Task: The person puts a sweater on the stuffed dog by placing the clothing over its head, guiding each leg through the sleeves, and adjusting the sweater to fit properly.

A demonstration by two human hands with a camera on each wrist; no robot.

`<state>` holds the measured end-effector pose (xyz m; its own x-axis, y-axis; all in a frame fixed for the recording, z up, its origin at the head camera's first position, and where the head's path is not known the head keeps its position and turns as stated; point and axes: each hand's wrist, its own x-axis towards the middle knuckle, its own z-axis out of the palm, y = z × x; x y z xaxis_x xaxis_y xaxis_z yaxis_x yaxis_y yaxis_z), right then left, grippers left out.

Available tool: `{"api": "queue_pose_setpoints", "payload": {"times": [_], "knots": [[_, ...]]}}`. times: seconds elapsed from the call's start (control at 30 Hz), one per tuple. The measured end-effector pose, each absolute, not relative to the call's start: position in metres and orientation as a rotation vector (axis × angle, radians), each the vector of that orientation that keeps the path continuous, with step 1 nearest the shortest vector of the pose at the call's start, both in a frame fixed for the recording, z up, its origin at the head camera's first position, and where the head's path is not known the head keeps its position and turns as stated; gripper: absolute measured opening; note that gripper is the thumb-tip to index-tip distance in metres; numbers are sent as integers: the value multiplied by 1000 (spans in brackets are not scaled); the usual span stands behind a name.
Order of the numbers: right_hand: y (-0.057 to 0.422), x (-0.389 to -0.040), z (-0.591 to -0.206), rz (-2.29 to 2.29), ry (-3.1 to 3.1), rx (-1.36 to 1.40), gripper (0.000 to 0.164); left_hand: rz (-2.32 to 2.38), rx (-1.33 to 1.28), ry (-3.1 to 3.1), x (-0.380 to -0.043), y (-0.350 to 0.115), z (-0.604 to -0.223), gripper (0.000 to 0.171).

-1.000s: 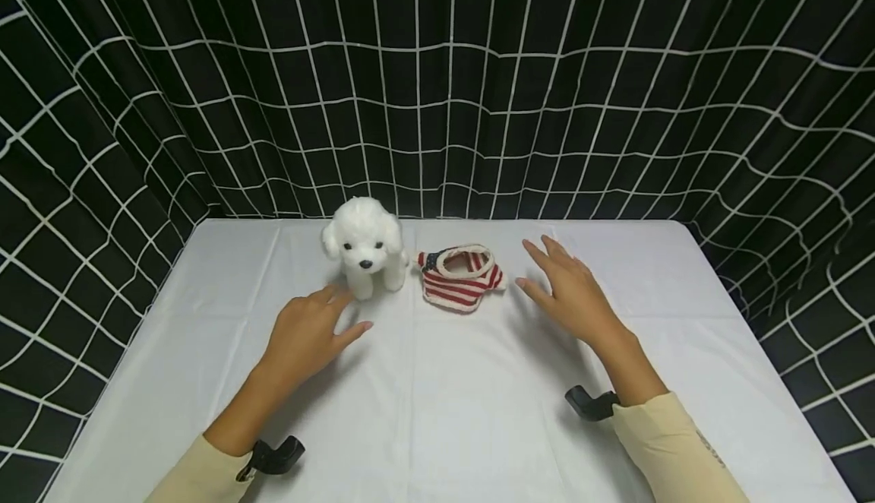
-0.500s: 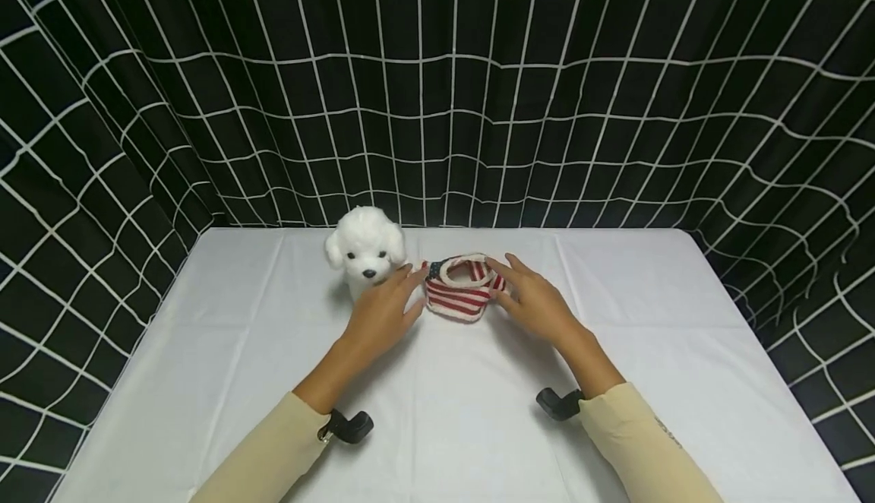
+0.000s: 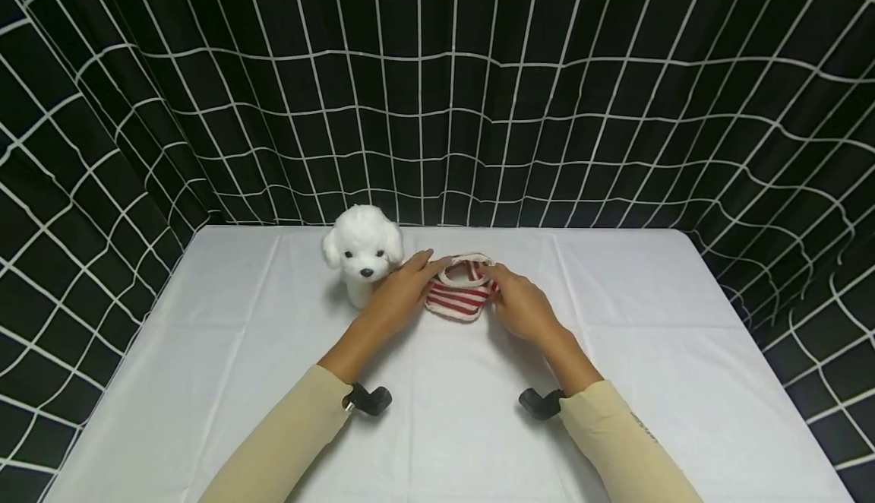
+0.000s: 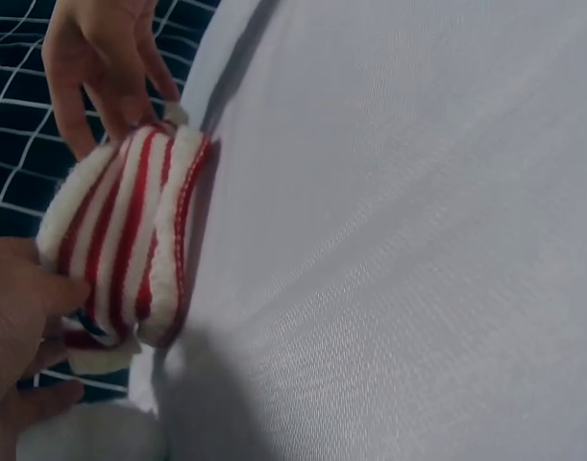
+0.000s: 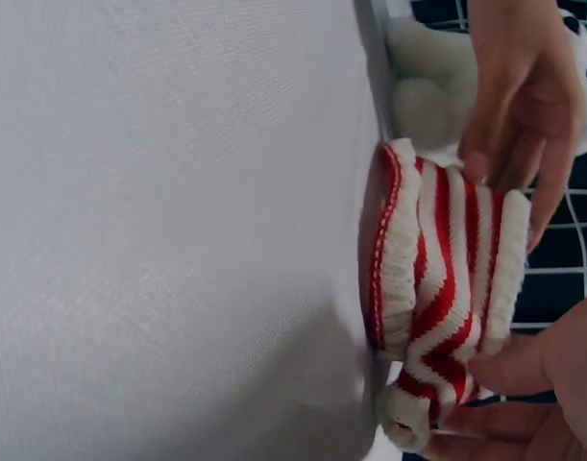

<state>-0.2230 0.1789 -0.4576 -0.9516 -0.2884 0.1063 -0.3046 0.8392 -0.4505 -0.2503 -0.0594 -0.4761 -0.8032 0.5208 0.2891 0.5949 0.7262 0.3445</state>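
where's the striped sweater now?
In the head view, the striped sweater is near centre, between left hand and right hand, right of the white plush dog.

Table (image 3: 437, 419) open at both far corners and between the sleeves (image 3: 301, 427), plush dog (image 3: 362, 241) blocking passage left of the left hand (image 3: 395, 295), striped garment (image 3: 453, 305) filling the gap to the right hand (image 3: 525, 307), gridded curtain (image 3: 437, 108) walling the far edge.

The left arm (image 3: 294, 431) and right arm (image 3: 618, 431) reach forward, angled inward; left hand (image 3: 395, 294) and right hand (image 3: 522, 305) near each other, right fingers (image 5: 495, 420) bent.
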Motion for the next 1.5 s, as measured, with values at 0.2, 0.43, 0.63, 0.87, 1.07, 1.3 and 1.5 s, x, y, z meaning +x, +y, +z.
{"api": "queue_pose_setpoints", "payload": {"times": [0.2, 0.43, 0.63, 0.87, 1.07, 1.3, 1.5], "knots": [[173, -226, -460, 664, -2951, 426, 43, -633, -874, -2789, -254, -62, -473, 49], [168, -224, -459, 635, -2866, 389, 27, -622, -869, -2703, -254, -68, -475, 26], [165, -215, -440, 619, -2752, 399, 26, -651, -791, -2615, -240, -72, -466, 31], [164, -199, -401, 637, -2624, 444, 25, -682, -780, -2480, -210, -73, -435, 31], [152, -190, -370, 666, -2508, 542, 25, -664, -686, -2368, -185, -82, -402, 35], [124, -192, -340, 677, -2458, 665, 29, -593, -607, -2288, -171, -106, -374, 36], [99, -208, -325, 632, -2468, 733, 30, -540, -520, -2266, -171, -125, -362, 35]]}}
